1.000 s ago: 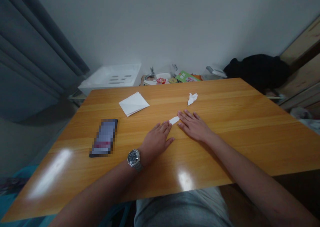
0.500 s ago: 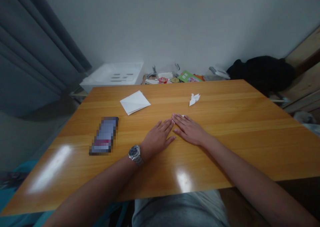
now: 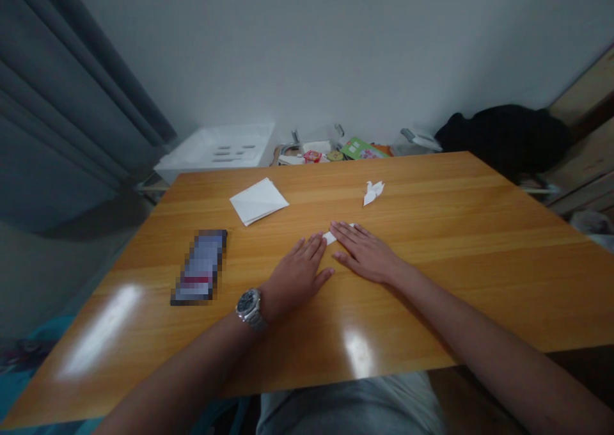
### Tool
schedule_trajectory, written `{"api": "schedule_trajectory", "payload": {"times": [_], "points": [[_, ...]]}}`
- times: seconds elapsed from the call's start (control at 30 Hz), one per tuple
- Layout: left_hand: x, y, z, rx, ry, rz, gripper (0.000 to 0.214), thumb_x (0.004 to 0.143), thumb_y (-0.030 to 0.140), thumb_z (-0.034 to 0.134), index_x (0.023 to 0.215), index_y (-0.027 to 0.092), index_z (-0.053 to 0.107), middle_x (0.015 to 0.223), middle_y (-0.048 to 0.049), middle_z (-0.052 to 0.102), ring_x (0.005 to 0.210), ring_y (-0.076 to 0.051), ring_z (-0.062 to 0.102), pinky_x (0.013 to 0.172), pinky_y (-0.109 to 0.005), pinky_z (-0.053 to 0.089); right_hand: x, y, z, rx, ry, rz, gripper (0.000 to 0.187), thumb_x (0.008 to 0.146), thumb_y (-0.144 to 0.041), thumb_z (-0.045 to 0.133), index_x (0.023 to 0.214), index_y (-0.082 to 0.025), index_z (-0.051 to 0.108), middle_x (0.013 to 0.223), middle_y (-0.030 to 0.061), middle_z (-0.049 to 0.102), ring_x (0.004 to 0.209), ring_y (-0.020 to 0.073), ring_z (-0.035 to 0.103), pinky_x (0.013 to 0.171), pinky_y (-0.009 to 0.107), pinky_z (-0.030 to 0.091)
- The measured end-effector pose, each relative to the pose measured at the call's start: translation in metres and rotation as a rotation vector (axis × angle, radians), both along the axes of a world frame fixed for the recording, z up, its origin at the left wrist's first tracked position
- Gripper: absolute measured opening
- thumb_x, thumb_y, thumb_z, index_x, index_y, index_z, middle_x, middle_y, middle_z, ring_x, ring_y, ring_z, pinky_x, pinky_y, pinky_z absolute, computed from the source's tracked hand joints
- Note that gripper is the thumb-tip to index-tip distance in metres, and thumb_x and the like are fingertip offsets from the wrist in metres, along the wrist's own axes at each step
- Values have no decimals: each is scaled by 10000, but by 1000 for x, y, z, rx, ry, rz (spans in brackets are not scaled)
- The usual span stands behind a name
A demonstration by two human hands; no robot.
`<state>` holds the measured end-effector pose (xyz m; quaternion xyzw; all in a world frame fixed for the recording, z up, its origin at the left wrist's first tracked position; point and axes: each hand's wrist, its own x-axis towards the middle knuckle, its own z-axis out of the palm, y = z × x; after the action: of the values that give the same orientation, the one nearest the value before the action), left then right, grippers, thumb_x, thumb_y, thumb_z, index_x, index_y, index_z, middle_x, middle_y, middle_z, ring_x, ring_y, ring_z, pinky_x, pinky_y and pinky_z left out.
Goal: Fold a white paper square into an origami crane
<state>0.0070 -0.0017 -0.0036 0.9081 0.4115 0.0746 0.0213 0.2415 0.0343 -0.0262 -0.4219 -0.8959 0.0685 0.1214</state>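
Observation:
A small white piece of folded paper (image 3: 329, 237) lies flat on the wooden table, mostly hidden beneath my hands. My right hand (image 3: 361, 248) rests palm down over it, fingers stretched out flat. My left hand (image 3: 300, 270), with a watch at the wrist, also lies flat, its fingertips touching the paper's left end. A strip of the paper shows between the two hands, and another sliver peeks out past the right fingers. Farther back sits a white origami crane (image 3: 373, 192).
A stack of white paper sheets (image 3: 259, 201) lies at the back left, with a phone (image 3: 200, 267) in front of it. Behind the wooden table (image 3: 460, 230) are a white plastic tray (image 3: 218, 146), a green booklet (image 3: 362, 148) and a black cloth item (image 3: 503, 137).
My left hand has slid a little left and toward me, away from the right fingertips, uncovering a strip of the paper. The right hand has stayed nearly in place.

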Motion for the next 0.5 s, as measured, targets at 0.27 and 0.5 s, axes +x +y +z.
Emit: {"api": "schedule_trajectory", "payload": {"times": [0.27,0.5], "points": [[-10,1,11,-105,-50,12,564,1048,465,364,1453,87,467,1556,-188,420,1458,-262,394,1214,-428,323,-2,-2,2,-2,11,5,678,1038,-567,292,1598,-185,261,1631,100,299,1517,236,270,1246,480,238],[-15,-1,8,-113,-139,78,455,1041,353,418,1407,103,521,1488,-153,522,1368,-236,511,1167,-392,412,-3,-1,2,-15,10,8,681,1034,-565,313,1594,-178,279,1633,102,299,1515,250,276,1244,478,239]]}}
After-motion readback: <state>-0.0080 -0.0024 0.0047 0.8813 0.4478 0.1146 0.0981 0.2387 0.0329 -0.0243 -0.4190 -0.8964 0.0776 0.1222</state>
